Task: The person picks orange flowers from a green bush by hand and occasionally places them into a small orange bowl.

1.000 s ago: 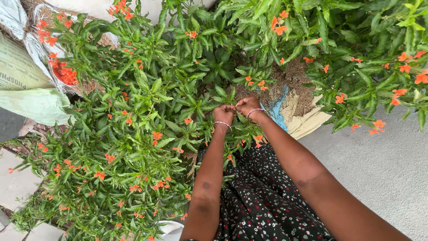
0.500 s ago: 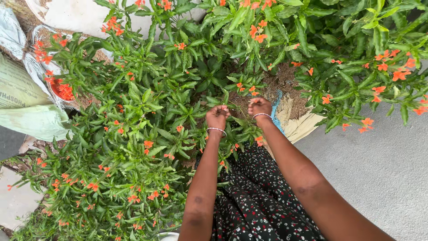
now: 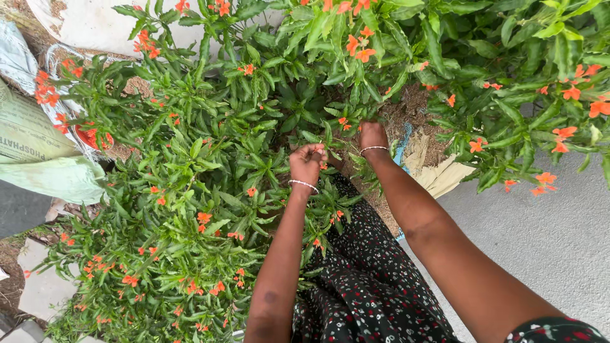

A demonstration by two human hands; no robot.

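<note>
A leafy green shrub (image 3: 210, 165) with small orange flowers fills the left and top of the head view. My left hand (image 3: 307, 162) hovers over its leaves, fingers curled into a loose fist, with a bit of orange flower (image 3: 323, 166) showing at its edge. My right hand (image 3: 373, 134) reaches further up into the foliage beside a cluster of orange flowers (image 3: 344, 121). Leaves hide its fingertips. Each wrist wears a thin bangle.
A sack of soil (image 3: 416, 111) holds the plant, its torn beige and blue edge (image 3: 438, 174) showing. A printed bag (image 3: 32, 136) and a red pot (image 3: 89, 134) sit at left. Grey pavement (image 3: 546, 235) lies at right. My dark floral dress (image 3: 375, 279) is below.
My hands were joined over the leaves, then drew apart. The right hand moved up into the foliage and the left hand dropped slightly to the left.
</note>
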